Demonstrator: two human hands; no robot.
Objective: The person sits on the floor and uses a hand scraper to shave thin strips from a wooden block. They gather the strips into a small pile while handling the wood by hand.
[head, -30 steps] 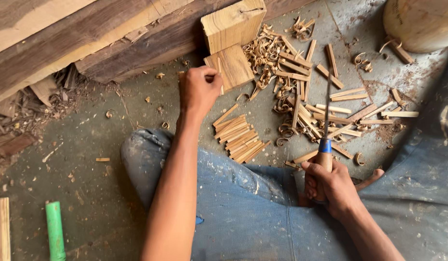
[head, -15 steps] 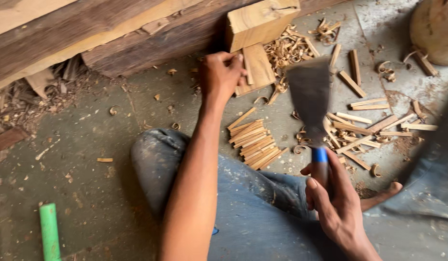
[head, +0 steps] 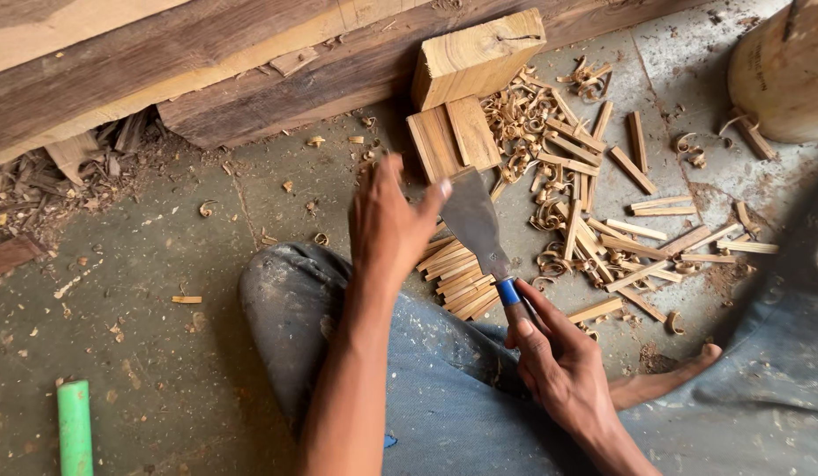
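My right hand (head: 554, 361) grips the handle of a broad-bladed knife (head: 476, 222) with a blue band, its blade pointing away from me. My left hand (head: 389, 222) hovers over the floor with its fingertips touching the left edge of the blade near its tip. Under the blade lies a neat stack of thin wooden strips (head: 457, 273). Beyond it, two flat wooden blocks (head: 451, 138) lie side by side, with a thicker wooden block (head: 478, 56) behind them.
Loose wood strips and curled shavings (head: 603, 203) are scattered to the right. Heavy timber beams (head: 206, 70) run along the far side. A round log (head: 784, 75) stands at the top right. A green handle (head: 74, 427) lies at the lower left. My jeans-clad knee (head: 294, 300) sits below.
The knife swung from upright at the right to leaning left over the strip stack. My left hand drew back from the flat blocks and met the blade's edge.
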